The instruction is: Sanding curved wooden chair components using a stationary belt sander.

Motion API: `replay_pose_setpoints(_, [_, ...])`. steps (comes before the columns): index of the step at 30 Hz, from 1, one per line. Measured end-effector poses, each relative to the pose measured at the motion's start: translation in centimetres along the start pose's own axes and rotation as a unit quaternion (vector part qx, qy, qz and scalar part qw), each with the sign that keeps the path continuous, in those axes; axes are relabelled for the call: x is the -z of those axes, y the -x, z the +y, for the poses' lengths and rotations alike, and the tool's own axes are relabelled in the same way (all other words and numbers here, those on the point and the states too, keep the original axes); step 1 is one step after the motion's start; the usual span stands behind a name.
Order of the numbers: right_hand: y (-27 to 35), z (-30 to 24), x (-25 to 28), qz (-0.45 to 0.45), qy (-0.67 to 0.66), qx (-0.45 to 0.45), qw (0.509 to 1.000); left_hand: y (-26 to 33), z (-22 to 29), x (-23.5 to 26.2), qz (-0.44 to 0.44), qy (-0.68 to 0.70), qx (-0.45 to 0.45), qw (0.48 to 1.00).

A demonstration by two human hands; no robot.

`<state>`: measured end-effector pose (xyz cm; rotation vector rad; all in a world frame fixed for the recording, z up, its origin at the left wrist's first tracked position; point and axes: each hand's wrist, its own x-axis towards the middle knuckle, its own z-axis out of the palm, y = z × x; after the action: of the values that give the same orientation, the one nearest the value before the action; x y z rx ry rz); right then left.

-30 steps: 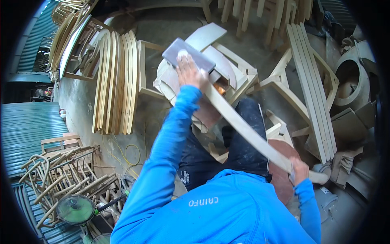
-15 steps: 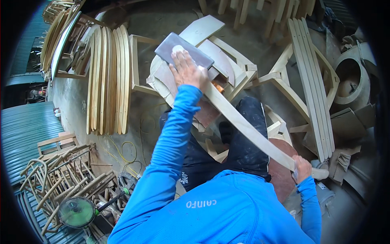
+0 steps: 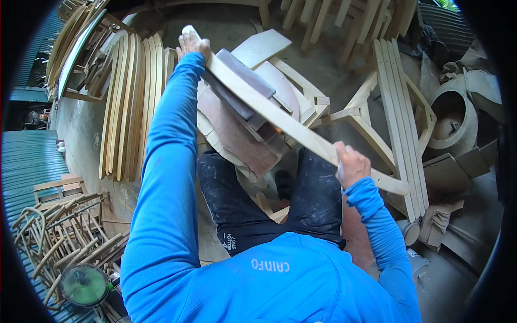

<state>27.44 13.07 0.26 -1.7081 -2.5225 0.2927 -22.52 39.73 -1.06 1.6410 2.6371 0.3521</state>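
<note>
I hold a long, pale, slightly curved wooden slat point(image 3: 280, 121) slanting across my lap. My left hand point(image 3: 191, 44) is stretched out and closed around its far end. Near the slat's lower end, my right hand point(image 3: 350, 164) grips it from above. A grey sanding pad point(image 3: 242, 75) lies just under the slat, on a brown board point(image 3: 237, 134) and pale curved wood pieces stacked in front of my knees. Neither hand is on the pad. My blue sleeves cover both forearms.
A row of curved slats point(image 3: 129, 102) stands on edge at the left. Pale chair frame parts point(image 3: 398, 107) lie at the right, beside a round wooden form point(image 3: 458, 118). A heap of bent wood point(image 3: 54, 242) and a green round object point(image 3: 83, 284) sit lower left.
My left hand has come off the grey pad and slid out to the slat's far end. The right hand has shifted up the slat, and the view has tilted.
</note>
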Motion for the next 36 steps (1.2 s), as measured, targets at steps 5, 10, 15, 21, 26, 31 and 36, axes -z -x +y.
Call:
replay_pose_setpoints(5, [8.7, 2.4, 0.6, -0.007, -0.067, 0.034, 0.997, 8.2, 1.5, 0.0, 0.016, -0.033, -0.029, 0.999])
replay_pose_setpoints(10, [19.3, 6.3, 0.6, -0.039, -0.051, 0.014, 0.998, 20.7, 4.9, -0.2, -0.012, -0.011, -0.041, 0.999])
replay_pose_setpoints(15, [24.8, 7.4, 2.8, 0.105, -0.189, 0.065, 0.974, 27.1, 4.6, -0.5, 0.048, 0.250, -0.024, 0.967])
replay_pose_setpoints(21, [25.1, 7.8, 3.0, 0.061, -0.335, 0.062, 0.938, 27.6, 10.2, 3.1, 0.004, 0.250, -0.023, 0.968])
replay_pose_setpoints(26, [23.6, 7.4, 0.8, -0.204, -0.645, -0.171, 0.716, 25.7, 12.6, 2.7, -0.051, 0.076, -0.071, 0.993])
replay_pose_setpoints(31, [19.8, 6.2, 0.9, -0.255, -0.643, -0.238, 0.682, 23.2, 11.5, 1.8, -0.036, -0.012, -0.072, 0.997])
replay_pose_setpoints(36, [12.5, 3.0, 1.2, -0.268, -0.617, -0.238, 0.701, 16.4, 8.0, 1.2, 0.002, -0.036, -0.064, 0.997])
